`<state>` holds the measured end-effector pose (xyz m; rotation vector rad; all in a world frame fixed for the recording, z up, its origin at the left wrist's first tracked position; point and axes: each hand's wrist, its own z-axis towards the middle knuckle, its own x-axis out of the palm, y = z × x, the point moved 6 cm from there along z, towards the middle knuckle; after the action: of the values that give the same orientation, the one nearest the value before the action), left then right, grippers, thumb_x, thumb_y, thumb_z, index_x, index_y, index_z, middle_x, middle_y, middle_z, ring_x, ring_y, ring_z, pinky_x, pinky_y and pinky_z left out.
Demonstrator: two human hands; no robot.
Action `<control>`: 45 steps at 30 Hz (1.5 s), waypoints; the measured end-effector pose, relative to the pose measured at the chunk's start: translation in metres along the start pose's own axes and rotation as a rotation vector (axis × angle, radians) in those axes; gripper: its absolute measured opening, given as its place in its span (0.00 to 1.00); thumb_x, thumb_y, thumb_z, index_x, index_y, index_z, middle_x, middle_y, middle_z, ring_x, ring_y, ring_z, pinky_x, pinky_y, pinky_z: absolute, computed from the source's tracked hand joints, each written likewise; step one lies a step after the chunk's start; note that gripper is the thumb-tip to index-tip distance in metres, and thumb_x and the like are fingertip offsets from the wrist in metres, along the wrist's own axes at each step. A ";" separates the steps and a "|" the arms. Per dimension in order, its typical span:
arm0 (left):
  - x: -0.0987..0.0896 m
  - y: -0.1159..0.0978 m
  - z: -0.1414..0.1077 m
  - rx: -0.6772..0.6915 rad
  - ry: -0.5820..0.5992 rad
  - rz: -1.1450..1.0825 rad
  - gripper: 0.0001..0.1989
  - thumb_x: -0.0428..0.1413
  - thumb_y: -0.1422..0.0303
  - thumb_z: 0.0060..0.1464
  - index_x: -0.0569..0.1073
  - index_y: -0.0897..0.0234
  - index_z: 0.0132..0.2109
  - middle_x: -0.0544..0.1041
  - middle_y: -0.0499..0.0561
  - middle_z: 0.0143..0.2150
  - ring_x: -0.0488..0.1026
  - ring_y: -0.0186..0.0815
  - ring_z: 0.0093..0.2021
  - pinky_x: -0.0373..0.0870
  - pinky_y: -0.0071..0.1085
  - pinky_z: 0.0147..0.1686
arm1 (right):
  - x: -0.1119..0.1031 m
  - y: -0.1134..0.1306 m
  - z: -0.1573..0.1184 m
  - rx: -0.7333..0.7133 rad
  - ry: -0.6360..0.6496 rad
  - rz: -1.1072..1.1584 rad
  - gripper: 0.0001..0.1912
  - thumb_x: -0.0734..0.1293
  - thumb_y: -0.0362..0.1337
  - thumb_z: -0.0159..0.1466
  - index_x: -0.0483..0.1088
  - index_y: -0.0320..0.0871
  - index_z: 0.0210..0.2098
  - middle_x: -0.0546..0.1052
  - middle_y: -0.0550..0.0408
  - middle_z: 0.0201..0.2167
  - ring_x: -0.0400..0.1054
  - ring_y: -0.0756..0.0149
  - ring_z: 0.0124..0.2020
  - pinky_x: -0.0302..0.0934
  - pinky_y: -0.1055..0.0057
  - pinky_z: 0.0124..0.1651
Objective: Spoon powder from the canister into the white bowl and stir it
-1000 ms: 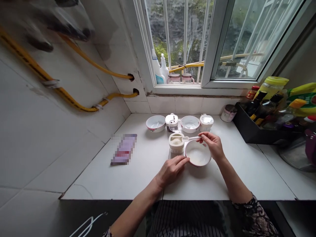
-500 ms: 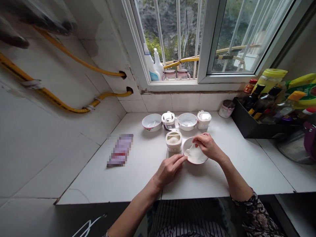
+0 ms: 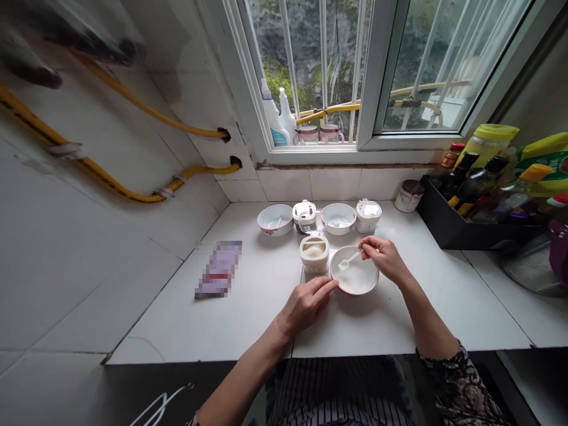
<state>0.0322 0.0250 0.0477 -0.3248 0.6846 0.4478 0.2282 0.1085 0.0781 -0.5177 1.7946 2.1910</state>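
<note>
A small white spoon (image 3: 344,264) is pinched in my right hand (image 3: 384,258), its scoop over the near bowl. That white bowl (image 3: 361,283) has a pink rim and some whitish contents. My left hand (image 3: 308,303) rests at the bowl's left edge, fingertips pressed together on the rim. Just left of the bowl stands an open white container (image 3: 315,264) with pale powder inside. Behind are a bowl with a spoon in it (image 3: 276,228), a lidded container (image 3: 304,214), another bowl (image 3: 338,226) and a second white container (image 3: 368,216).
On the left of the white counter (image 3: 177,331) lies a blurred purple packet (image 3: 220,269). A jar (image 3: 409,197) and a black box (image 3: 461,234) of bottles stand at the right. Beyond the counter is a window with spray bottles (image 3: 286,118) on its sill.
My right hand has moved slightly right and back with the spoon, whose scoop now shows more clearly above the bowl. My left hand has stayed at the rim.
</note>
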 end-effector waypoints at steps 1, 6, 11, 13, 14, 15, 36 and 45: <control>0.000 0.000 0.000 0.002 0.000 0.001 0.15 0.44 0.79 0.63 0.69 0.68 0.54 0.77 0.57 0.42 0.77 0.35 0.40 0.77 0.28 0.36 | 0.000 -0.001 0.000 0.009 -0.003 0.009 0.10 0.61 0.38 0.58 0.71 0.42 0.28 0.73 0.58 0.19 0.67 0.67 0.25 0.60 0.71 0.33; -0.001 -0.001 0.001 0.004 0.006 0.000 0.15 0.44 0.78 0.64 0.69 0.68 0.54 0.77 0.57 0.43 0.77 0.35 0.41 0.77 0.28 0.36 | 0.000 -0.005 0.001 0.061 -0.004 0.025 0.10 0.61 0.39 0.58 0.71 0.42 0.28 0.72 0.58 0.19 0.67 0.67 0.25 0.60 0.71 0.33; -0.001 -0.001 0.002 0.003 0.001 0.002 0.15 0.44 0.79 0.63 0.69 0.68 0.53 0.77 0.57 0.42 0.77 0.35 0.40 0.77 0.29 0.35 | 0.001 0.002 0.001 -0.076 -0.009 -0.108 0.10 0.59 0.37 0.60 0.70 0.44 0.27 0.73 0.58 0.19 0.67 0.67 0.24 0.60 0.70 0.35; -0.001 -0.001 0.002 0.003 -0.003 0.010 0.15 0.44 0.79 0.63 0.69 0.68 0.53 0.77 0.57 0.42 0.77 0.35 0.40 0.77 0.28 0.34 | 0.003 0.005 0.000 -0.126 -0.006 -0.166 0.11 0.59 0.37 0.62 0.70 0.44 0.28 0.73 0.59 0.19 0.66 0.68 0.25 0.60 0.67 0.40; 0.000 -0.001 0.002 0.003 -0.002 0.013 0.15 0.44 0.78 0.63 0.69 0.68 0.53 0.77 0.57 0.42 0.77 0.35 0.40 0.77 0.28 0.34 | 0.004 0.005 0.000 -0.147 -0.009 -0.197 0.11 0.59 0.36 0.62 0.71 0.44 0.28 0.74 0.59 0.19 0.66 0.67 0.25 0.59 0.65 0.44; 0.000 -0.001 0.002 0.005 -0.001 0.015 0.15 0.44 0.78 0.63 0.69 0.68 0.53 0.77 0.57 0.42 0.77 0.35 0.40 0.77 0.28 0.34 | 0.004 0.006 0.000 -0.165 -0.014 -0.227 0.11 0.59 0.36 0.63 0.71 0.45 0.28 0.74 0.59 0.19 0.66 0.67 0.25 0.58 0.63 0.48; 0.001 0.000 0.000 0.002 -0.001 -0.001 0.16 0.44 0.79 0.63 0.69 0.68 0.54 0.77 0.57 0.42 0.77 0.35 0.40 0.77 0.28 0.35 | 0.005 -0.004 0.000 0.078 0.023 0.075 0.10 0.61 0.41 0.57 0.71 0.43 0.28 0.73 0.57 0.19 0.68 0.66 0.25 0.61 0.69 0.34; 0.002 0.001 0.000 -0.009 -0.010 -0.008 0.16 0.43 0.79 0.63 0.69 0.67 0.54 0.77 0.56 0.41 0.77 0.35 0.40 0.77 0.27 0.35 | -0.003 -0.011 0.003 0.164 -0.019 0.235 0.10 0.65 0.42 0.52 0.73 0.41 0.26 0.73 0.57 0.16 0.65 0.68 0.22 0.62 0.69 0.32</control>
<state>0.0329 0.0265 0.0460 -0.3333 0.6716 0.4446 0.2353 0.1140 0.0699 -0.2612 2.0953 2.1574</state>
